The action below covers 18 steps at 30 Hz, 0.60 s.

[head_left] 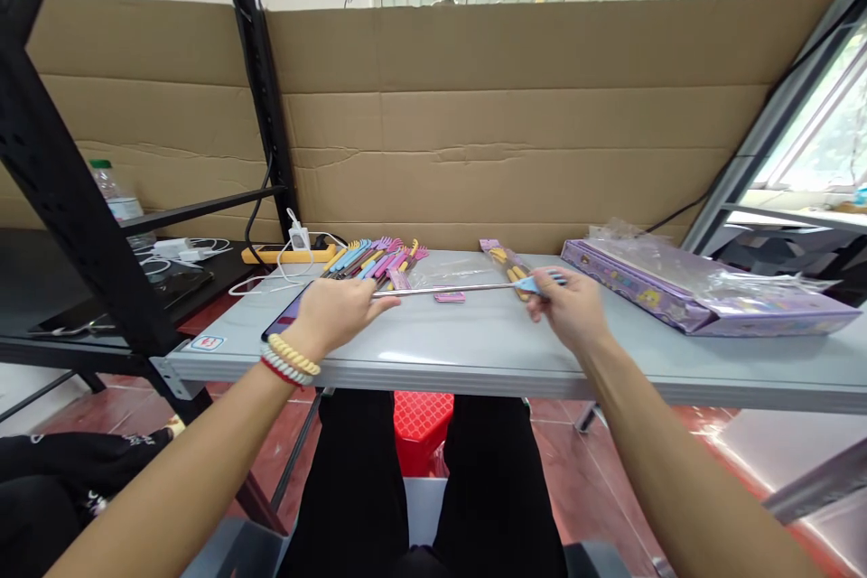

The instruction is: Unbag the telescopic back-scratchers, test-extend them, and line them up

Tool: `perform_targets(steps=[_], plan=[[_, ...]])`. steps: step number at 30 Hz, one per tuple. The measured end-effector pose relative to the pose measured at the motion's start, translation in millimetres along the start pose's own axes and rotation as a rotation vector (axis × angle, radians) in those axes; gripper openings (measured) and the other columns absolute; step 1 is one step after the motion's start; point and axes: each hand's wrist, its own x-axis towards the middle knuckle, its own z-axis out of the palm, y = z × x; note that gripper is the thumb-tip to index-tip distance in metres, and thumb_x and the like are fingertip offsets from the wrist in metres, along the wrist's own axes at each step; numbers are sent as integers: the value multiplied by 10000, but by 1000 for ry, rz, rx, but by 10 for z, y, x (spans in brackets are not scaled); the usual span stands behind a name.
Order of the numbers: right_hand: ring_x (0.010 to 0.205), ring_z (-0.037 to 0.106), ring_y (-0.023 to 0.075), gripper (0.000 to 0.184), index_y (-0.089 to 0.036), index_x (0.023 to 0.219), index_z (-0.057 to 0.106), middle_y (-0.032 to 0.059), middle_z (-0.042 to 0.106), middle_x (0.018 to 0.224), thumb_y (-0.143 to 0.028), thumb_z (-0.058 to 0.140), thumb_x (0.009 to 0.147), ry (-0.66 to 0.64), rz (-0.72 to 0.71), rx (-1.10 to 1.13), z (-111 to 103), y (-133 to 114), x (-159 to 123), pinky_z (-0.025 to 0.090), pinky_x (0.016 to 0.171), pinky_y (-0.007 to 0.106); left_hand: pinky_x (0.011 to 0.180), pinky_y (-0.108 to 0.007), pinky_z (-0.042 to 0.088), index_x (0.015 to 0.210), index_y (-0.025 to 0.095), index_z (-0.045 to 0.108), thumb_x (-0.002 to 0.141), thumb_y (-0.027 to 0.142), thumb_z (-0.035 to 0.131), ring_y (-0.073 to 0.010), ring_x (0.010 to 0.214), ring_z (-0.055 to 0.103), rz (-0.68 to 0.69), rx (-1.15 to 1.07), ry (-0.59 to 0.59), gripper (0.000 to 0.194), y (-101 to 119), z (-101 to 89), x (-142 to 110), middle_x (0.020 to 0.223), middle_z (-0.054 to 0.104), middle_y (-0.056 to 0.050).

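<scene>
A thin telescopic back scratcher (461, 289) with a metal rod is stretched level between my hands, above the table. My left hand (339, 312) is closed around one end, which the fingers hide. At the other end, my right hand (565, 298) grips the light-blue head. Behind my left hand lies a bunch of back scratchers (379, 259) in yellow, blue, pink, purple and black. More yellow-and-dark ones (508, 260) with a pink card top lie in clear wrapping near my right hand. A small pink card (450, 297) rests on the table under the rod.
A purple printed box (650, 289) with clear plastic on it stands at the right. A phone (281, 318) lies partly beneath my left hand. Behind it are a yellow power strip (288, 254) and white cables. Cardboard (508, 126) backs the table; a black metal post (257, 72) rises at left.
</scene>
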Motion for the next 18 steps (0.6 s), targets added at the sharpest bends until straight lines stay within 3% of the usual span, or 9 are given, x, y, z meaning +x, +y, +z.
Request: perform_targets(steps=[4,7,13,18], plan=[[380,540,121,449,-150,725,553,31,621,556,-514,780,592,16,-28,76,323,61,-70,408,301,216,580,-304,359,793,162,660,855,685,265,-246,672,631,-66,-7,6,658,220,-84,144,710,666,-126],[373,535,114,438,-155,724,536,20,612,544,-503,774,606,35,-42,104,352,83,-56,402,300,208,584,-311,373,818,166,664,850,696,241,-246,668,635,-65,0,-9,679,241,-69,199,710,668,-121],[366,547,138,453,-155,755,534,33,625,546,-506,773,597,-46,-33,83,360,45,-92,404,289,223,625,-321,420,844,150,689,871,667,236,-254,714,650,-1,-71,-34,688,390,28,265,689,656,-131],[336,535,141,440,-164,746,527,53,658,578,-524,748,623,-211,23,58,520,12,-255,383,261,225,617,-331,433,857,114,694,887,646,179,-269,709,658,46,-148,-68,742,640,74,269,695,656,-164]])
